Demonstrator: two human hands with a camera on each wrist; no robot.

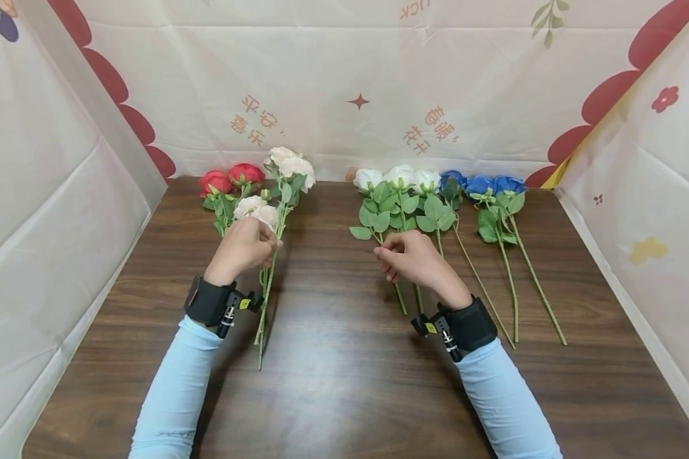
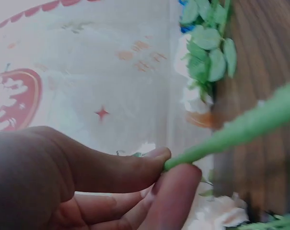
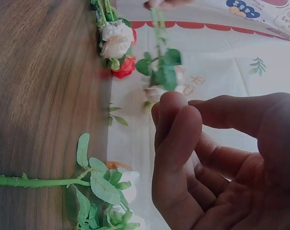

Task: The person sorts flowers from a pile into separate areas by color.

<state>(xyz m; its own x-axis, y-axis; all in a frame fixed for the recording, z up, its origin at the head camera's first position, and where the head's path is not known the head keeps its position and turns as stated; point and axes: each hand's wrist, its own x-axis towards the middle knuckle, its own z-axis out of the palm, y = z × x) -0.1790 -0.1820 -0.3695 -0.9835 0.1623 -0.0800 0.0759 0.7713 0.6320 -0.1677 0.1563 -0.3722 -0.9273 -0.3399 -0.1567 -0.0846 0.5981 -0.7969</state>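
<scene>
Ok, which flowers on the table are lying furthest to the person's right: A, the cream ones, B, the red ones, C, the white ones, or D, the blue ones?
D: the blue flowers lie at the right end of the row on the table, beyond the white flowers near the right hand.
</scene>
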